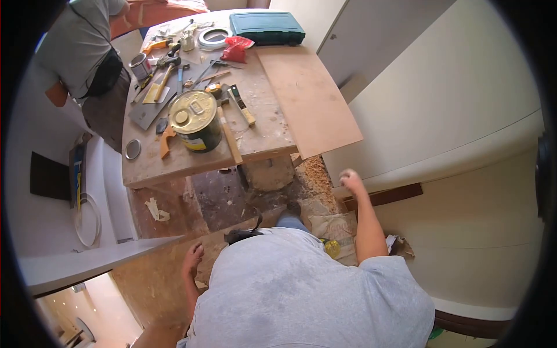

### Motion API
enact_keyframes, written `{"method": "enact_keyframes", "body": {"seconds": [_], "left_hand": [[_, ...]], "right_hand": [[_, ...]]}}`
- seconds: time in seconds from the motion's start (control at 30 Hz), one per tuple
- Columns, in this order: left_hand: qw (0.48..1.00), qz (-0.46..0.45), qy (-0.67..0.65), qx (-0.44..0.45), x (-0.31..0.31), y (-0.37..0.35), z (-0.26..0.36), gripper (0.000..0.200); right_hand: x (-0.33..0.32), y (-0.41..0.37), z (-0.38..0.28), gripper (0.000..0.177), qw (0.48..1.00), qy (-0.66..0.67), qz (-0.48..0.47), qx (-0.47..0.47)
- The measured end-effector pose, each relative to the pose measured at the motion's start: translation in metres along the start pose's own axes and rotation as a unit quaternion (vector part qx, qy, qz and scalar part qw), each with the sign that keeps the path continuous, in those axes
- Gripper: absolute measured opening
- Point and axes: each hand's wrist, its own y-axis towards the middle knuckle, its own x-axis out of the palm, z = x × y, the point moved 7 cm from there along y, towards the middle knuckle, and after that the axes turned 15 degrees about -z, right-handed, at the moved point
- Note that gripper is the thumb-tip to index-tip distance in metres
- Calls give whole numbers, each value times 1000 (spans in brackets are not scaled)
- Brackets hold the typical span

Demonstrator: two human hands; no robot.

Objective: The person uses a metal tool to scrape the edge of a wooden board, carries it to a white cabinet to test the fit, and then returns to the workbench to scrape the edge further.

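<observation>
My right hand [350, 180] is raised on the right, near the wall and the near corner of a thin wooden sheet [310, 95]. Its fingers are curled in, and nothing shows in them. Low on the left, my left hand [196, 255] hangs beside my grey shirt, fingers also curled with nothing visible in them. Both hands are apart from the worktable [255, 139]. On it stand a large tin with a gold lid [194, 113], a hammer [229, 136], a wood-handled tool [242, 107] and an orange-handled saw [166, 142].
A green case [267, 26], a roll of tape [214, 37] and a red bag [236, 49] lie at the table's far end. Another person [87, 52] stands at far left. Wood shavings [316, 177] and a sack [336, 229] cover the floor by the right wall.
</observation>
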Motion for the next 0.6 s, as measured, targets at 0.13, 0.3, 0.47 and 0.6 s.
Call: {"method": "enact_keyframes", "body": {"seconds": [0.13,0.3,0.47,0.6], "left_hand": [[996,-68,23,61,66,-9,111,66],[984,-98,3,151,151,0,218,64],[981,-34,-15,190,260,32,286,62],[981,-62,-66,172,337,89,299,70]], "right_hand": [[-98,39,-55,34,990,82,104,-36],[-169,140,-47,51,991,119,63,6],[-170,227,16,62,994,-45,12,98],[-141,271,61,58,986,117,-109,43]]}}
